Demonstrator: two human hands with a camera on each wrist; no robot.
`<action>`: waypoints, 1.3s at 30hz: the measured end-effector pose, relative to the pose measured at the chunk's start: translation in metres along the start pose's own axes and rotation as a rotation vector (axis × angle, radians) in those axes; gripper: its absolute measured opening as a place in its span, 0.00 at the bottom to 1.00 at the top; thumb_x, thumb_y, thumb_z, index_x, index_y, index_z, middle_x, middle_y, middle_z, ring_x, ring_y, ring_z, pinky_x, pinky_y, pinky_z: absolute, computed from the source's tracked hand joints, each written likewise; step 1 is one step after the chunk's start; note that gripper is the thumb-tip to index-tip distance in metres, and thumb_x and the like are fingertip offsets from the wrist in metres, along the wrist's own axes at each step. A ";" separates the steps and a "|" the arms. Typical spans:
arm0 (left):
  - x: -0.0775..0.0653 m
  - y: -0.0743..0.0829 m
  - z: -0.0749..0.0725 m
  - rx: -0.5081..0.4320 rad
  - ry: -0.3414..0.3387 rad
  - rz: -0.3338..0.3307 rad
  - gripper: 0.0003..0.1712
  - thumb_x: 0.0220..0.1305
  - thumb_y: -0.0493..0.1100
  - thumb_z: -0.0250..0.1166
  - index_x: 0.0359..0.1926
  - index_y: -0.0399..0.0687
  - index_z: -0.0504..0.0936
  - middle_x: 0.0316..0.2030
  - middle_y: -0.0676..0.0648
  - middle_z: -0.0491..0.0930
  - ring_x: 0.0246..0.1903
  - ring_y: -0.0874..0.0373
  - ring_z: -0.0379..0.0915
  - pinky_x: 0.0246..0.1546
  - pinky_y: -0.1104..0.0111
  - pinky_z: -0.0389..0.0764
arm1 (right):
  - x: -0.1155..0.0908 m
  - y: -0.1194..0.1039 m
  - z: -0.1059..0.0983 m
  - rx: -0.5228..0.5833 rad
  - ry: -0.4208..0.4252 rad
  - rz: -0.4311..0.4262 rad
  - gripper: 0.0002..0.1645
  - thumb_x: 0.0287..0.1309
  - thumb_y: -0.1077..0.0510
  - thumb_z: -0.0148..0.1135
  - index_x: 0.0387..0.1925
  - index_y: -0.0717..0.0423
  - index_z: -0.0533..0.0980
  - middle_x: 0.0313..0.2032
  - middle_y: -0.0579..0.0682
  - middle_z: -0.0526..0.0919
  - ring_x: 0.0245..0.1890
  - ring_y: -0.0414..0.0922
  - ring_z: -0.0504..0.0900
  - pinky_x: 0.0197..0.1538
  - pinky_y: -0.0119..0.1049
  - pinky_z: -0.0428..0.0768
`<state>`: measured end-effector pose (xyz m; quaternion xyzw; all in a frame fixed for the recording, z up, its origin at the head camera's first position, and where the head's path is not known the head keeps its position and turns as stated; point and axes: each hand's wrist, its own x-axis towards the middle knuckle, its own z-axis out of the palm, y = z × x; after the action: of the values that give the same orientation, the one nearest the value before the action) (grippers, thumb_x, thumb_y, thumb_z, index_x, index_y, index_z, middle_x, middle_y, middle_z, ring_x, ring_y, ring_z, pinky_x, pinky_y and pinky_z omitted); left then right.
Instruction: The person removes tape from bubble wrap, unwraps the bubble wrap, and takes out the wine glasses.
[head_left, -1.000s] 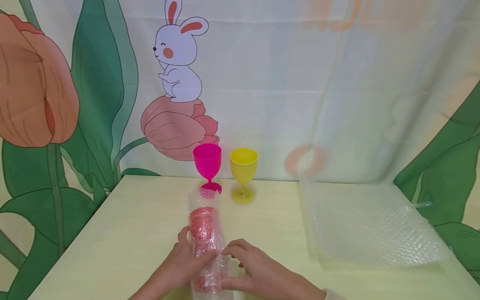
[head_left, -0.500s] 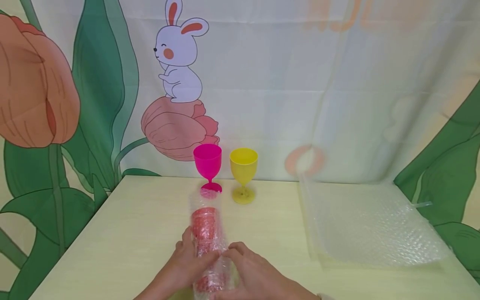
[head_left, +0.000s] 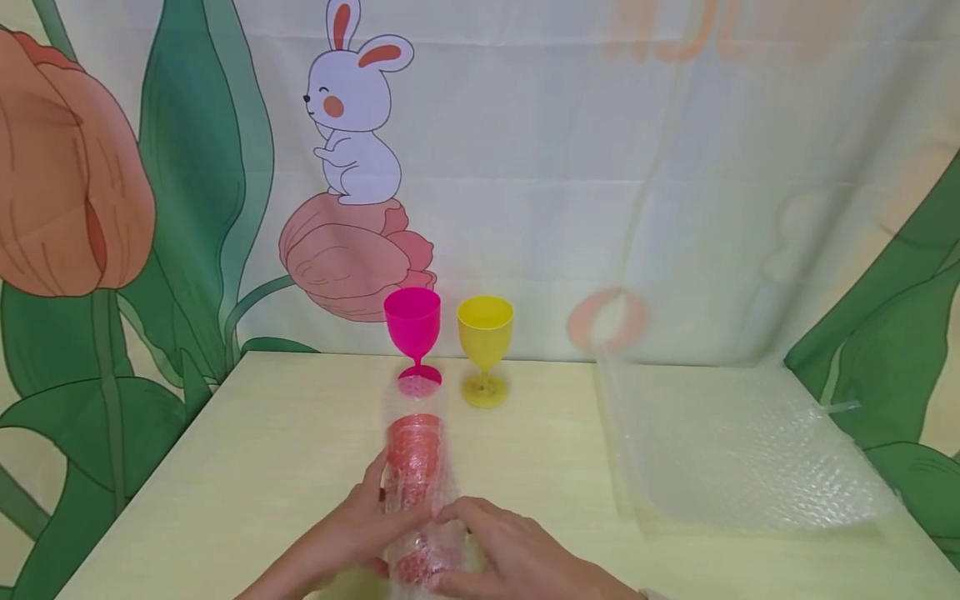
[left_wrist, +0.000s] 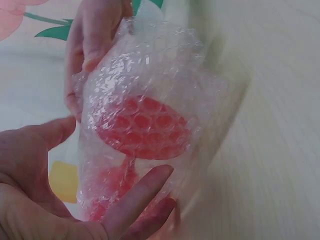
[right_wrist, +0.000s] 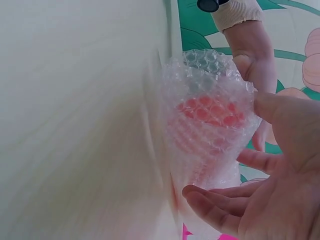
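Note:
A red goblet in bubble wrap lies lengthwise on the table, its near end running out of the head view. My left hand grips it from the left, thumb across the top. From the right my right hand holds the near part, its fingertips and thumb on the wrap. Through the plastic, the left wrist view shows the goblet's round red foot and a stem. The loose end of the bubble wrap sticks out past the foot in the right wrist view. Some fingertips are hidden behind the roll.
A pink goblet and a yellow goblet stand upright at the table's back edge, just beyond the roll's far end. A flat sheet of bubble wrap covers the right side of the pale table. Behind hangs a printed curtain.
The wrapped goblet has shifted slightly right and turned a little between my hands. My right hand has come lower and nearer the roll; my left hand keeps its grip.

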<state>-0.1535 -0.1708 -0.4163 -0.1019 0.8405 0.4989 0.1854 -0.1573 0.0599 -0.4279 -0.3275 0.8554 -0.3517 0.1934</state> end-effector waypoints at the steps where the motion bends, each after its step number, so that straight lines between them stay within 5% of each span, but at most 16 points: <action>1: -0.001 0.000 -0.002 -0.029 -0.027 -0.006 0.73 0.55 0.65 0.75 0.82 0.45 0.35 0.68 0.28 0.61 0.53 0.39 0.75 0.34 0.53 0.87 | 0.001 0.000 0.000 0.014 -0.003 -0.004 0.27 0.64 0.29 0.63 0.61 0.26 0.71 0.56 0.27 0.75 0.52 0.32 0.76 0.58 0.42 0.79; 5: -0.002 0.001 -0.006 -0.072 -0.092 -0.012 0.74 0.54 0.58 0.79 0.82 0.48 0.33 0.64 0.31 0.64 0.46 0.47 0.77 0.36 0.52 0.87 | 0.004 0.002 -0.004 0.060 -0.020 -0.033 0.22 0.68 0.34 0.61 0.59 0.32 0.75 0.51 0.29 0.79 0.50 0.32 0.78 0.56 0.38 0.80; 11: -0.001 0.000 -0.006 -0.060 -0.093 -0.008 0.76 0.52 0.56 0.81 0.82 0.49 0.33 0.65 0.30 0.65 0.45 0.47 0.78 0.36 0.53 0.87 | 0.005 0.010 -0.010 0.097 0.005 -0.148 0.13 0.78 0.52 0.55 0.56 0.47 0.79 0.50 0.38 0.85 0.46 0.32 0.82 0.50 0.30 0.81; 15: 0.000 0.002 -0.004 -0.034 -0.090 -0.023 0.77 0.50 0.54 0.83 0.83 0.49 0.33 0.66 0.29 0.64 0.45 0.47 0.79 0.37 0.53 0.87 | 0.007 0.011 -0.012 0.061 0.048 -0.163 0.11 0.74 0.65 0.54 0.52 0.54 0.79 0.33 0.41 0.83 0.28 0.29 0.74 0.35 0.25 0.76; 20: 0.001 0.007 -0.002 0.010 -0.094 -0.040 0.76 0.51 0.50 0.81 0.82 0.47 0.32 0.69 0.29 0.60 0.46 0.47 0.76 0.39 0.54 0.87 | 0.009 0.010 -0.012 0.001 0.088 -0.145 0.20 0.68 0.73 0.55 0.56 0.55 0.78 0.39 0.42 0.84 0.25 0.31 0.67 0.37 0.25 0.76; 27: 0.004 0.011 0.008 0.094 0.070 0.043 0.65 0.54 0.53 0.76 0.80 0.41 0.44 0.67 0.29 0.61 0.61 0.34 0.67 0.57 0.36 0.74 | 0.015 0.010 -0.006 0.046 0.196 -0.156 0.19 0.65 0.74 0.55 0.54 0.59 0.80 0.35 0.45 0.86 0.25 0.30 0.74 0.33 0.26 0.78; 30: 0.007 0.011 0.014 0.069 0.142 0.097 0.60 0.56 0.51 0.75 0.78 0.40 0.46 0.63 0.29 0.64 0.61 0.33 0.68 0.58 0.37 0.73 | 0.017 0.010 -0.002 0.057 0.252 -0.165 0.13 0.71 0.70 0.54 0.49 0.60 0.82 0.34 0.48 0.86 0.26 0.31 0.78 0.33 0.27 0.79; 35: 0.010 0.009 0.020 0.070 0.185 0.136 0.59 0.58 0.45 0.75 0.77 0.40 0.45 0.61 0.29 0.68 0.61 0.33 0.70 0.58 0.39 0.75 | 0.020 0.008 0.000 0.114 0.223 -0.139 0.14 0.72 0.50 0.63 0.46 0.56 0.84 0.39 0.43 0.87 0.33 0.31 0.81 0.40 0.27 0.81; 39: 0.010 0.009 0.020 0.068 0.192 0.127 0.58 0.58 0.42 0.75 0.77 0.40 0.44 0.60 0.30 0.67 0.59 0.33 0.71 0.57 0.39 0.76 | 0.021 0.007 -0.003 0.043 0.249 -0.162 0.09 0.67 0.56 0.69 0.44 0.57 0.84 0.39 0.45 0.89 0.33 0.31 0.83 0.39 0.26 0.81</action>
<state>-0.1617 -0.1481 -0.4217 -0.0893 0.8754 0.4690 0.0755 -0.1767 0.0508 -0.4331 -0.3448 0.8358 -0.4224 0.0640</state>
